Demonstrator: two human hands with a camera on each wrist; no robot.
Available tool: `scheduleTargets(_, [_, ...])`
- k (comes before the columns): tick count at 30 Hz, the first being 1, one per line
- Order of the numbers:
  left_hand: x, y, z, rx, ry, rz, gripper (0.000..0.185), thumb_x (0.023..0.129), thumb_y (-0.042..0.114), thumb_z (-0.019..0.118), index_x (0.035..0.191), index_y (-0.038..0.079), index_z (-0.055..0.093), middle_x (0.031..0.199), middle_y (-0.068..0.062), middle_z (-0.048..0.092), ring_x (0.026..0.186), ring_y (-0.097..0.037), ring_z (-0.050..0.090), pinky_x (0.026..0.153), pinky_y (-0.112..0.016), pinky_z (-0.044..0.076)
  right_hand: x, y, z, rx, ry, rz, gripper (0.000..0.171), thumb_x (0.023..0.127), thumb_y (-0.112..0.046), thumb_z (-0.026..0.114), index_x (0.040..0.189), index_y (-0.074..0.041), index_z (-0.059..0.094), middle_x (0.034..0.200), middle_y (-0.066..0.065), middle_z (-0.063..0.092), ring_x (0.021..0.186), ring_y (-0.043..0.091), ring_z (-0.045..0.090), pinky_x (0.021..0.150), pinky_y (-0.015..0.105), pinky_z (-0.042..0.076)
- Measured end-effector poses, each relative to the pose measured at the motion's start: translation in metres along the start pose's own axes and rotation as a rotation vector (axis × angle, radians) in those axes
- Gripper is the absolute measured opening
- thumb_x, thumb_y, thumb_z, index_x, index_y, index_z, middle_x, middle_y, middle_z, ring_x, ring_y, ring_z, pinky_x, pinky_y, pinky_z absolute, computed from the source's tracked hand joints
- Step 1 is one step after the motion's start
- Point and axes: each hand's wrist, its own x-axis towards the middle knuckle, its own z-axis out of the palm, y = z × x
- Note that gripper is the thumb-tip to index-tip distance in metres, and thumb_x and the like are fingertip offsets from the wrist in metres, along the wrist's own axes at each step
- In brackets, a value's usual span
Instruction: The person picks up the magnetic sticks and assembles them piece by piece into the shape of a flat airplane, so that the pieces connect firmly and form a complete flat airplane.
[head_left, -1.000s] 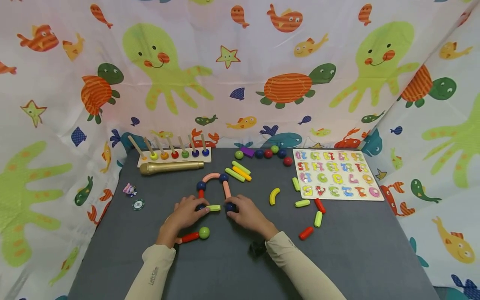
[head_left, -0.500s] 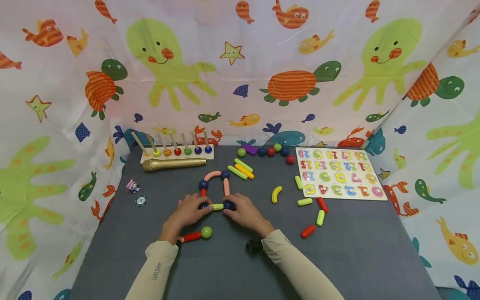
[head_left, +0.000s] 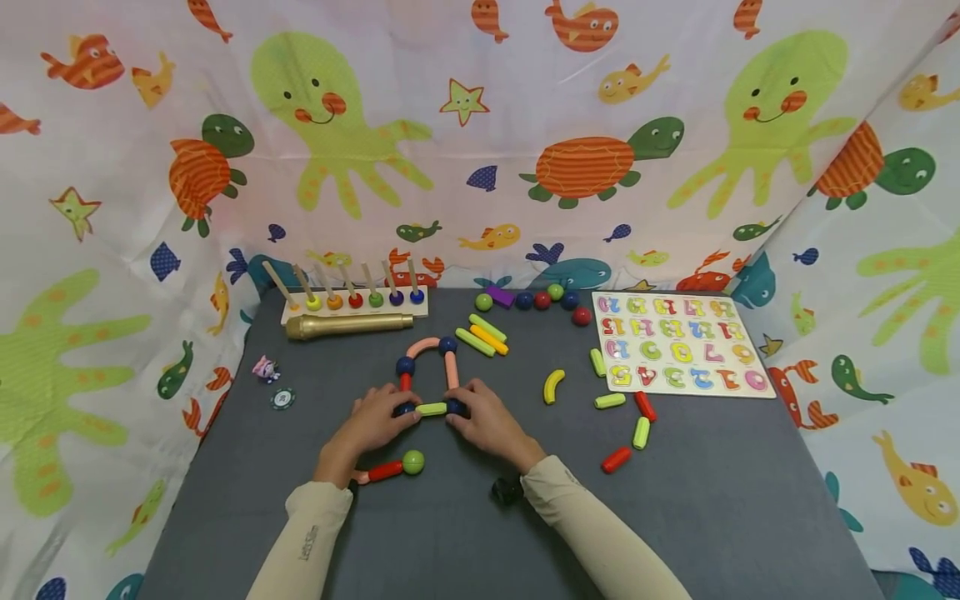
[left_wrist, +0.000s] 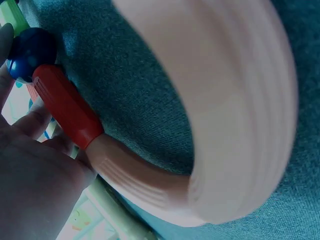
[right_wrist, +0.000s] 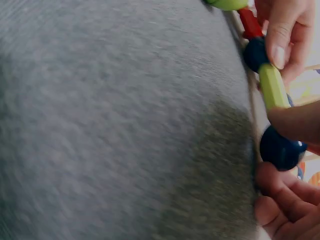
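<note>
Between both hands on the table lies a loop of toy rods and balls. My left hand (head_left: 378, 417) pinches the dark blue ball (head_left: 403, 408) at its lower left corner. My right hand (head_left: 487, 421) holds the other dark blue ball (right_wrist: 282, 147), thumb in front. A yellow-green rod (head_left: 432, 409) spans the two balls. A red rod (head_left: 406, 382), a pink curved rod (head_left: 423, 343) and a straight pink rod (head_left: 452, 369) form the sides and top, with more blue balls (head_left: 447, 344) at the joints. Fingers partly cover the lower balls.
Near my left wrist lies a red rod (head_left: 386, 471) with a green ball (head_left: 413, 462). Loose rods (head_left: 482, 336) and a yellow curved piece (head_left: 553, 387) lie around. Farther back are a gold microphone (head_left: 348, 326), a peg board (head_left: 356, 302) and a number board (head_left: 678, 343).
My right hand has moved left with its blue ball, and the gap between that ball and the yellow-green rod has closed. Over the last half second the hands barely move.
</note>
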Motion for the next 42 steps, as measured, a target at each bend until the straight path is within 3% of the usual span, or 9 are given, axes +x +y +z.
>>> scheduleTargets(9, [-0.009,-0.003,-0.003,-0.075,0.056,-0.009,0.045,0.107,0.028,0.069,0.149,0.017,0.060,0.142,-0.020,0.056,0.127,-0.044,0.050,0.103,-0.066,0.034,0.002,0.001,0.008,0.000,0.034,0.018,0.033,0.101,-0.015,0.078,0.133,-0.011,0.072,0.111,0.007,0.054,0.089,0.019,0.052,0.081,0.037,0.050])
scheduleTargets(16, [-0.066,-0.009,-0.009,-0.078,0.257,-0.016,0.044,0.106,0.020,0.069,0.147,0.006,0.061,0.144,-0.024,0.056,0.134,-0.049,0.047,0.106,-0.073,0.031,-0.010,0.002,0.000,0.080,0.075,0.005,0.042,0.102,-0.010,0.076,0.143,-0.008,0.067,0.120,0.011,0.051,0.086,0.016,0.055,0.076,0.033,0.050])
scheduleTargets(20, [-0.100,-0.013,-0.004,-0.038,0.304,-0.023,0.039,0.103,0.018,0.074,0.139,0.007,0.067,0.141,-0.024,0.058,0.133,-0.051,0.047,0.104,-0.075,0.032,-0.022,0.002,-0.006,0.102,0.143,0.026,0.038,0.101,-0.008,0.075,0.138,-0.006,0.068,0.111,0.009,0.051,0.080,0.013,0.053,0.072,0.031,0.048])
scheduleTargets(23, [-0.114,-0.023,0.002,-0.042,0.330,-0.030,0.041,0.101,0.017,0.077,0.139,0.008,0.068,0.143,-0.029,0.053,0.129,-0.054,0.047,0.101,-0.076,0.034,-0.028,-0.002,-0.006,0.126,0.162,0.015,0.030,0.100,-0.008,0.075,0.129,-0.004,0.071,0.103,0.008,0.053,0.079,0.014,0.051,0.070,0.032,0.047])
scheduleTargets(26, [-0.116,-0.033,0.006,-0.116,0.341,-0.069,0.045,0.103,0.017,0.074,0.145,0.005,0.063,0.144,-0.033,0.047,0.127,-0.054,0.049,0.101,-0.074,0.038,-0.030,-0.006,-0.004,0.154,0.144,0.005,0.024,0.101,-0.010,0.074,0.124,-0.002,0.071,0.102,0.005,0.055,0.080,0.013,0.052,0.072,0.031,0.049])
scheduleTargets(29, [-0.107,-0.037,0.004,-0.214,0.330,-0.166,0.052,0.107,0.019,0.068,0.151,-0.002,0.052,0.138,-0.032,0.049,0.117,-0.046,0.055,0.096,-0.065,0.046,-0.029,-0.010,0.001,0.173,0.149,0.040,0.023,0.102,-0.010,0.074,0.122,-0.002,0.070,0.105,0.005,0.055,0.080,0.013,0.054,0.073,0.030,0.050])
scheduleTargets(34, [-0.091,-0.034,-0.002,-0.313,0.265,-0.315,0.054,0.106,0.017,0.064,0.150,-0.009,0.045,0.107,-0.021,0.060,0.085,-0.030,0.065,0.075,-0.047,0.055,-0.024,-0.009,0.005,0.167,0.215,0.168,0.034,0.101,-0.011,0.074,0.131,-0.001,0.064,0.109,0.009,0.054,0.081,0.015,0.055,0.074,0.032,0.051])
scheduleTargets(38, [-0.086,-0.036,-0.002,-0.378,0.230,-0.354,0.042,0.107,0.010,0.061,0.143,-0.008,0.050,0.082,-0.012,0.058,0.055,-0.020,0.064,0.054,-0.037,0.054,-0.015,-0.007,0.004,0.142,0.176,0.188,0.038,0.101,-0.011,0.075,0.135,0.000,0.063,0.107,0.010,0.057,0.084,0.017,0.056,0.075,0.032,0.051])
scheduleTargets(42, [-0.080,-0.043,-0.004,-0.374,0.253,-0.375,0.036,0.107,0.008,0.059,0.139,-0.008,0.053,0.077,-0.011,0.059,0.053,-0.020,0.064,0.051,-0.035,0.054,-0.002,-0.006,0.005,0.132,0.147,0.192,0.033,0.101,-0.011,0.076,0.131,-0.001,0.066,0.104,0.009,0.058,0.085,0.019,0.056,0.075,0.034,0.051])
